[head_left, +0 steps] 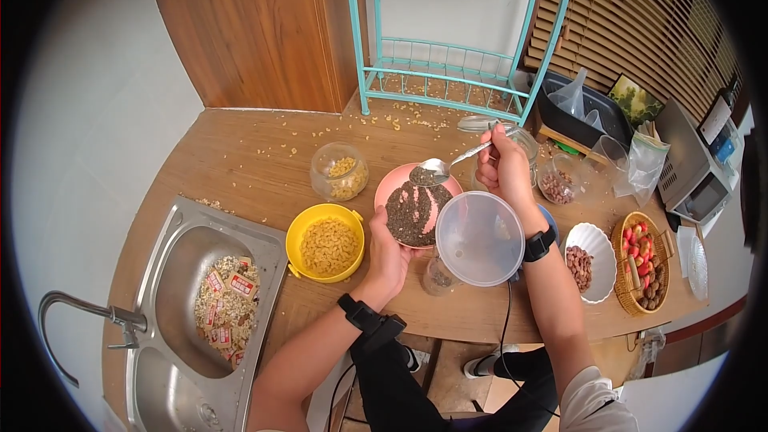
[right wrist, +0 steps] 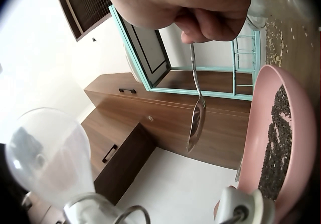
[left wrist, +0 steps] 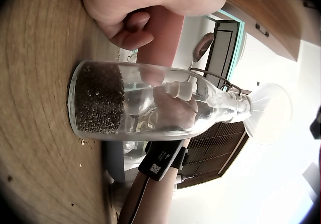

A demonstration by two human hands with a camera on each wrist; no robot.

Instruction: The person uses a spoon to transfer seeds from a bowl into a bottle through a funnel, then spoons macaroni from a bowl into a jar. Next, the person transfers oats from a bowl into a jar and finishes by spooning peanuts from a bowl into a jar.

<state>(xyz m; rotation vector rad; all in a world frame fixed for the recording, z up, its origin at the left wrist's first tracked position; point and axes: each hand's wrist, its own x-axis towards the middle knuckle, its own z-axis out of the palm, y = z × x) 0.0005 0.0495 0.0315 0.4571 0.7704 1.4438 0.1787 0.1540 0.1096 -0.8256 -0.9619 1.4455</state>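
My left hand (head_left: pixel 386 262) grips the near side of a pink bowl (head_left: pixel 394 178), its thumb at the rim. Small dark seeds (right wrist: pixel 277 143) lie inside, with streaks of pink showing through. Above the bowl's far edge, my right hand (head_left: pixel 506 166) holds a metal spoon (right wrist: pixel 197 111) by its handle, the spoon's end over the seeds. Close by on the counter stands a clear glass bottle (left wrist: pixel 160 101), its lower part filled with dark seeds (left wrist: pixel 99 98). A translucent funnel (head_left: pixel 480 238) sits in the bottle's mouth, between my two forearms in the head view.
Left of the bowl are a yellow bowl (head_left: pixel 358 232) of macaroni, a glass jar (head_left: pixel 320 166) and a steel sink (head_left: pixel 172 260). A scalloped white bowl (head_left: pixel 604 260) and a wicker basket (head_left: pixel 620 272) stand right. Behind rises a turquoise rack (head_left: pixel 440 100); pasta bits litter the counter.
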